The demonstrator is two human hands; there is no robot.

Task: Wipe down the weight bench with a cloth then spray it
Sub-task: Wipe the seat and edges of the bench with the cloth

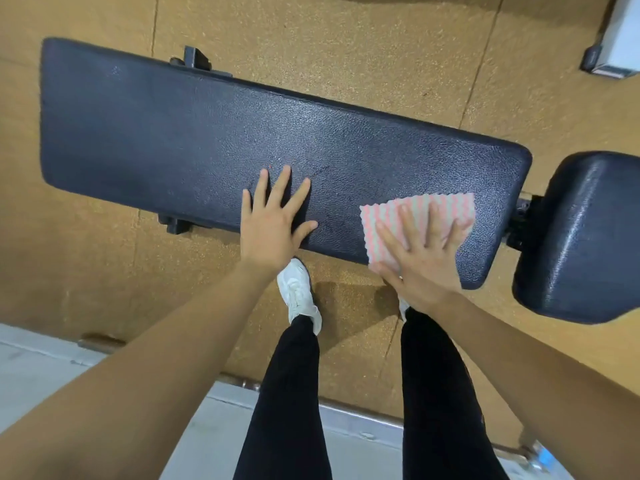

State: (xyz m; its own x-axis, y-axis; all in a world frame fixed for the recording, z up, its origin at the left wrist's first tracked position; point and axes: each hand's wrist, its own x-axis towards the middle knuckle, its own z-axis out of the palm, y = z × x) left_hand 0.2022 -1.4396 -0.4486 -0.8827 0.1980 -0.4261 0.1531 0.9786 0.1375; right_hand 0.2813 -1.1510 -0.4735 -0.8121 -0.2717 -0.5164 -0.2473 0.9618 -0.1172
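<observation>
A long black padded weight bench (180, 133) stretches across the view, with its separate seat pad (581, 237) at the right. A pink and white striped cloth (446, 207) lies flat on the bench's right end, near the front edge. My right hand (419, 258) presses flat on the cloth with fingers spread. My left hand (273, 220) rests flat on the bare pad to the cloth's left, fingers apart and holding nothing. No spray bottle is in view.
The floor (346, 46) is tan speckled rubber. My legs in black trousers and a white shoe (299, 292) stand close to the bench's front edge. A white machine base (620, 39) sits at the top right. A grey strip with a metal threshold (346, 414) runs behind me.
</observation>
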